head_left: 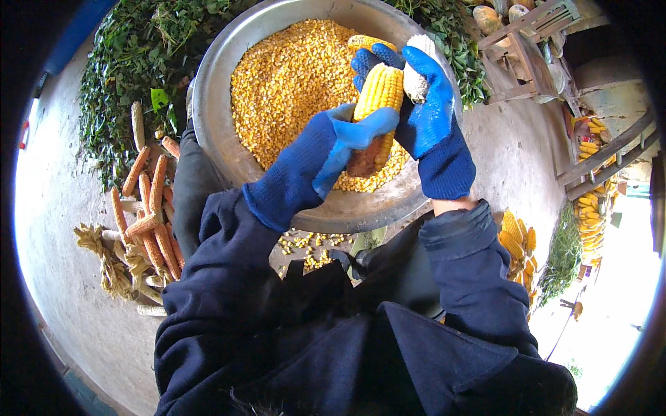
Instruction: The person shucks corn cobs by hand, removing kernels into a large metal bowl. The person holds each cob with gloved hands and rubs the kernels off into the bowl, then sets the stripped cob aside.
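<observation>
Both my hands wear blue rubber-coated gloves and are above a wide metal basin (209, 76) of loose yellow corn kernels (291, 80). My left hand (338, 139) is closed round the lower part of a yellow ear of corn (380, 93). Its upper part is full of kernels; a reddish bare patch shows near its lower end. Close beside it, my right hand (431, 111) grips a whitish corncob (417, 80) under the thumb. The right fingers reach behind the top of the yellow ear. Another yellow ear (368, 43) lies just beyond those fingers.
Stripped reddish and pale cobs (149, 222) are piled on the floor at left. Leafy green plants (132, 62) lie behind them. Unshelled ears (517, 239) sit by my right side, spilled kernels (312, 246) below the basin. A wooden stool (524, 59) is at far right.
</observation>
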`<state>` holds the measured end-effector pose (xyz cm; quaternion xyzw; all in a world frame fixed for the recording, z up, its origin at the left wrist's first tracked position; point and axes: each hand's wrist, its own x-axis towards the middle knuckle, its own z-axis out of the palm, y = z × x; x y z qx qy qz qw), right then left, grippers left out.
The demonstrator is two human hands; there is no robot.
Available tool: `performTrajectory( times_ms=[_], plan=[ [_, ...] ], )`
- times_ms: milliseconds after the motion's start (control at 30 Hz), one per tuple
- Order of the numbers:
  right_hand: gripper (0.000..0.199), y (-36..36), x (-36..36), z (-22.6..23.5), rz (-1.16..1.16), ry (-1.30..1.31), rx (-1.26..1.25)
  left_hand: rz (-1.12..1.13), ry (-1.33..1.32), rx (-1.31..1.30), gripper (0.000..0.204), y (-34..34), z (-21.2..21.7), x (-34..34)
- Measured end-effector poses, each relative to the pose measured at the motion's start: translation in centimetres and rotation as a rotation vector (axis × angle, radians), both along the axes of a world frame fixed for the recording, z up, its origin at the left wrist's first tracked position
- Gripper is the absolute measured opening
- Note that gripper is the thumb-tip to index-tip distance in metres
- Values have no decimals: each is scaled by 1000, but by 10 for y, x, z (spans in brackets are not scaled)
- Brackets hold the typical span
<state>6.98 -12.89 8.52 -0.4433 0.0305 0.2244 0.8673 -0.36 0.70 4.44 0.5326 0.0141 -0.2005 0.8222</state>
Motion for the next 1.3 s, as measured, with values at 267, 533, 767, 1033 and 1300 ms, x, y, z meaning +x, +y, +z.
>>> performTrajectory(
  times_ms=[267, 533, 767, 1033, 1300],
  plan=[
    [50, -10, 13, -35, 48, -84, 30, 116, 60, -303, 55, -13, -24, 12],
    [52, -7, 8, -18, 2, 18, 41, 33, -55, -22, 59, -4, -6, -6],
    [58, -15, 17, -21, 25, -96, 272, -127, 163, -891, 62, 0, -16, -3],
    [56, -7, 5, -5, 68, -46, 236, -127, 46, -350, 65, -2, -6, -13],
    [38, -23, 6, -34, -21, -863, -402, 167, -11, 110, 34, -9, -11, 7]
  ],
)
